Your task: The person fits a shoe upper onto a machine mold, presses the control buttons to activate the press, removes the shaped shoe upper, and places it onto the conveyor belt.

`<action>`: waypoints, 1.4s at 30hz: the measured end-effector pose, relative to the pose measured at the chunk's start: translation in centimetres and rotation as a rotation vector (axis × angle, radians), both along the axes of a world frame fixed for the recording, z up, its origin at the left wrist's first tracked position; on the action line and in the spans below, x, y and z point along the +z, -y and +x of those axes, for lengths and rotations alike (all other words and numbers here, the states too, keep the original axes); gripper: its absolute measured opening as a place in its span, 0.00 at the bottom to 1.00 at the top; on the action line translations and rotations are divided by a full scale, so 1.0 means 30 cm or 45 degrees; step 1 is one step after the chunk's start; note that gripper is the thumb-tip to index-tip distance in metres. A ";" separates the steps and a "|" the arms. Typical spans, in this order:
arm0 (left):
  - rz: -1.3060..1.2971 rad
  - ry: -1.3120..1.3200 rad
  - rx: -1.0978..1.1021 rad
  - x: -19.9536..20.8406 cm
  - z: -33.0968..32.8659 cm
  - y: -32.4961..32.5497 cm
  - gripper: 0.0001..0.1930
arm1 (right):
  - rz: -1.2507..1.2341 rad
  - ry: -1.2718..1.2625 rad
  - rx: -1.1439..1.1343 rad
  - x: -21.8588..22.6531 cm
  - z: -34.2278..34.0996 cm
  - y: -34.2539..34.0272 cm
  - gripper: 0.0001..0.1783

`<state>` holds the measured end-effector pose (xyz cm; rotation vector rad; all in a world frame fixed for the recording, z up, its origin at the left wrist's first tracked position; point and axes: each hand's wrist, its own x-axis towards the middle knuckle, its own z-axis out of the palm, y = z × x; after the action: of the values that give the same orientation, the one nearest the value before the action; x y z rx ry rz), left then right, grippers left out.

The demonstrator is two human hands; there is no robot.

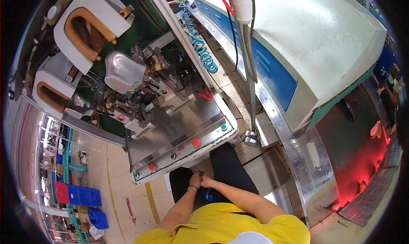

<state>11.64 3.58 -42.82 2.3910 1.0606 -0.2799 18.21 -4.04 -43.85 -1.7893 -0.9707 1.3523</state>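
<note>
We see the left hand (195,180) and right hand (207,182) together, touching over the dark trousers (232,167); at this size we cannot quite tell how the fingers are folded. Just beyond them, nearest to both, is the white control panel (209,135) with red and green push buttons, along the near edge of the metal worktop (187,120). Farther left on the machine we find a rounded silver mould (123,71) below white U-shaped pads (64,35) with brown linings. To the right stands a white machine housing (324,35).
</note>
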 end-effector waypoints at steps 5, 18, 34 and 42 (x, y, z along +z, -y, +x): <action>-0.012 0.028 -0.007 0.007 -0.006 0.000 0.13 | -0.005 0.035 0.089 0.098 0.030 0.025 0.19; 0.053 0.061 -0.013 0.019 -0.010 0.000 0.12 | 0.047 0.010 -0.003 0.033 0.004 0.013 0.14; 0.046 0.065 0.008 0.013 -0.045 -0.016 0.12 | -0.017 0.019 0.065 0.160 0.013 0.017 0.19; 0.052 0.020 0.009 0.013 -0.043 -0.017 0.11 | 0.053 0.083 0.092 0.150 0.010 0.018 0.16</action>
<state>10.35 4.10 -42.43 2.4215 1.0770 -0.2390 18.50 -4.57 -39.34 -1.7922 -1.0999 1.3150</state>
